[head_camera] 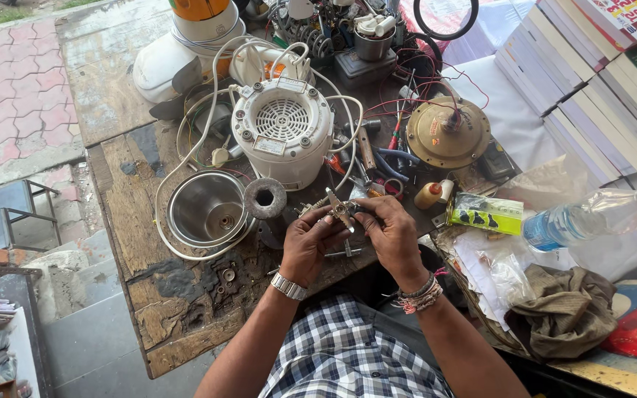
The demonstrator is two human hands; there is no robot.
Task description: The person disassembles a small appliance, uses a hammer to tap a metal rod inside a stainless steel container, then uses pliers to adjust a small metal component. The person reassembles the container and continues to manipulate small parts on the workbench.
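My left hand (308, 242) and my right hand (387, 230) meet over the worn wooden workbench (178, 309), both gripping a small metal blade assembly (339, 209) with spread arms. A metal watch sits on my left wrist and bead bracelets on my right. Just beyond my hands stands an upturned white mixer base (283, 136) with a round vent grille. A steel jar (208, 208) lies open to its left, with a grey round coupler (265, 197) beside it.
White cord (186, 158) loops around the jar. A brass-coloured motor housing (447, 133), pliers, screwdrivers and red wires crowd the back. At right are a plastic water bottle (591, 214), a green packet (484, 214), a rag (562, 309) and stacked books (591, 81).
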